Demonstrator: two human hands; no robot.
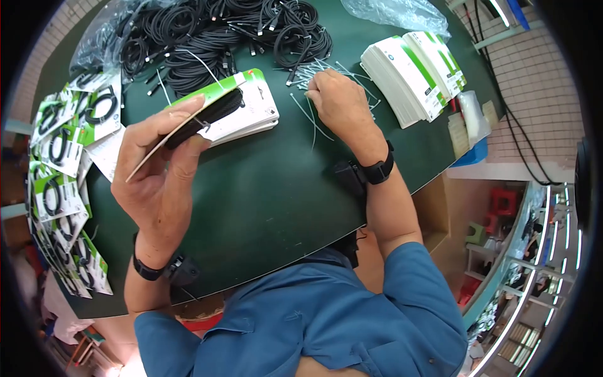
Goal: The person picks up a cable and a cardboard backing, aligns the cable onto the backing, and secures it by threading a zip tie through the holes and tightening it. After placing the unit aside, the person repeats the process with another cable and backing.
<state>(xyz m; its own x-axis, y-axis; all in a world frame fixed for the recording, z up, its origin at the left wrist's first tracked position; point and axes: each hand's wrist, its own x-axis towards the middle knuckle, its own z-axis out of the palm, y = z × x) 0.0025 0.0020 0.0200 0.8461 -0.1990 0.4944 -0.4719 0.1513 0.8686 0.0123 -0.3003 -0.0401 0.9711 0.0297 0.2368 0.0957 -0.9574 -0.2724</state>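
Note:
My left hand (pixel 160 166) grips a green and white card with a coiled black cable (pixel 217 112) against it, the thumb on the cable side. A white tie sticks up from the card. Behind it lies a stack of white and green cards (pixel 257 107). My right hand (pixel 342 103) rests on a loose pile of thin white cable ties (pixel 308 74), its fingers bent down and drawn together; the fingertips and whatever they hold are hidden. Several ties lie spread on the green table (pixel 270 201) beside that hand.
Coiled black cables (pixel 182 69) heap up at the back. Carded cables (pixel 59 147) overlap along the left edge. Two stacks of cards (pixel 399 78) stand at the right. Clear plastic bags (pixel 402 14) lie at the back, and a blue container (pixel 472 154) sits beyond the right edge.

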